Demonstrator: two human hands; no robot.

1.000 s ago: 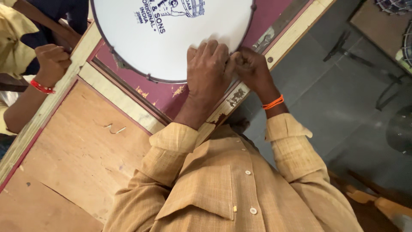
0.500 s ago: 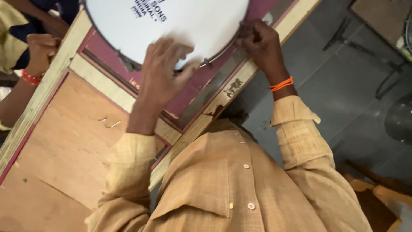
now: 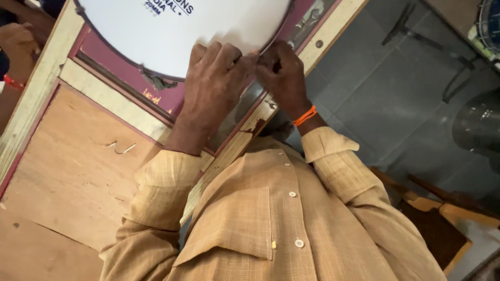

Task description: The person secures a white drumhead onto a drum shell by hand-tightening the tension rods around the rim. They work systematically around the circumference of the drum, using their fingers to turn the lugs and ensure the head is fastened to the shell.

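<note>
**Both hands at the drumhead's rim**

Grey floor tiles fill the right side of the view, open and roomy, with dark metal stands lying on them and a wooden chair (image 3: 442, 218) near my right elbow. To the left, the wooden bench (image 3: 62, 171) spreads out in bare plywood, with a bent metal hook (image 3: 121, 148) lying on it well apart from my hands. A pale wooden border runs along the bench's edge, and inside it sits a maroon panel (image 3: 130, 78).

On that panel lies the white drumhead (image 3: 172, 36), round, with a dark hoop and blue print near the top. Its lower right rim comes close to the bench's edge, so there is little room on that side before the drop to the floor.

My left hand (image 3: 216, 86) rests flat over the rim, fingers stretched forward and close together, its grip loose rather than clamped. My right hand (image 3: 284, 78), with an orange band (image 3: 304, 115) at the wrist, is curled tight just beside it, fingertips pinched together at the hoop; what they pinch is too small to tell. The 2 hands touch at the fingertips.

At the far left edge, another person's hand (image 3: 18, 39) shows, well apart from mine.
</note>
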